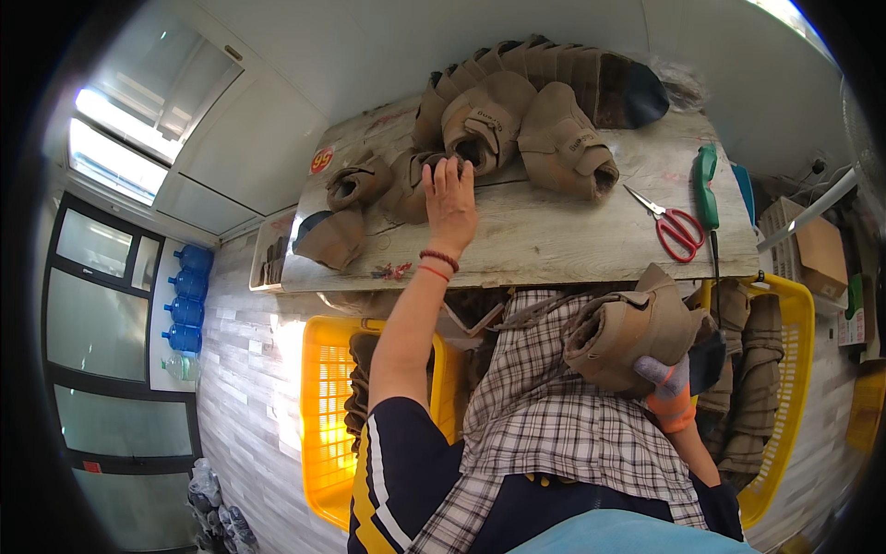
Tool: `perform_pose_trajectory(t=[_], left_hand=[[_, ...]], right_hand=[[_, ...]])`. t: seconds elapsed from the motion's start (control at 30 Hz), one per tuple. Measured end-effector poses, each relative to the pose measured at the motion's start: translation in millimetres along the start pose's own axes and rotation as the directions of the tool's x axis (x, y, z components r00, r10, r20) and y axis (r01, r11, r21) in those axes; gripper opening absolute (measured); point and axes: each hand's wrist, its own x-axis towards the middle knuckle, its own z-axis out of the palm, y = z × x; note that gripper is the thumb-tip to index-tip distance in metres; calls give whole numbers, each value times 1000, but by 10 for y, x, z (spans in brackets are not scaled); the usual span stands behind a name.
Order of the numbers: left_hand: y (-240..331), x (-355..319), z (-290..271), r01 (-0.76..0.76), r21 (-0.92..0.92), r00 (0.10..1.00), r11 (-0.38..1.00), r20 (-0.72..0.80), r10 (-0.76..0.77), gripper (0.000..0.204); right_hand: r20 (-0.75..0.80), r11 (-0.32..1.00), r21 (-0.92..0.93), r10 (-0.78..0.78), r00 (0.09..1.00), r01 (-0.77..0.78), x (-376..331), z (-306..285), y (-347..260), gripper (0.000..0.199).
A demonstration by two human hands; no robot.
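My left hand [450, 205] is stretched over the table, its fingers bent over the rim of a tan shoe upper [409, 197]. The fingertips partly hide that upper. Beside my lap on the right, my right hand [670, 392], in a grey and orange glove, grips another tan shoe upper [614, 340] with a fuzzy lining and a strap; its thumb shows, the other fingers are hidden. Close to the left hand lie a strapped upper [484, 120], a small upper [358, 182] and one with a dark end [332, 240]. A further upper [565, 143] lies to the right.
A row of nested uppers [554, 66] lines the table's [517, 245] back. Red-handled scissors [678, 233] and a green corded tool [705, 185] lie at the right. Yellow baskets with uppers stand left [318, 397] and right [796, 369] of my lap.
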Motion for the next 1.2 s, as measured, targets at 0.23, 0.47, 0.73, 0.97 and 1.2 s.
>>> perform_pose_trajectory(t=[0.23, 0.47, 0.73, 0.97, 1.2], left_hand=[[-397, 623, 165, -202, -116, 976, 972, 54, 209, 9], [-921, 1180, -739, 359, -876, 878, 322, 199, -436, 12], [-945, 196, -1431, 224, -700, 565, -678, 660, -495, 25], [-372, -917, -1427, 244, -443, 464, -863, 834, -297, 29], [391, -937, -1468, 365, -590, 501, -720, 776, -382, 28]], right_hand=[[38, 998, -49, -46, 998, 48, 21, 47, -112, 57], [-17, 999, 13, -47, 999, 47, 35, 175, -223, 45], [-27, 994, -77, -76, 997, 74, -6, 187, -415, 57], [-48, 991, -104, -90, 995, 85, -57, 391, -736, 59], [-23, 989, -119, 84, 996, -86, 30, 412, -693, 44]])
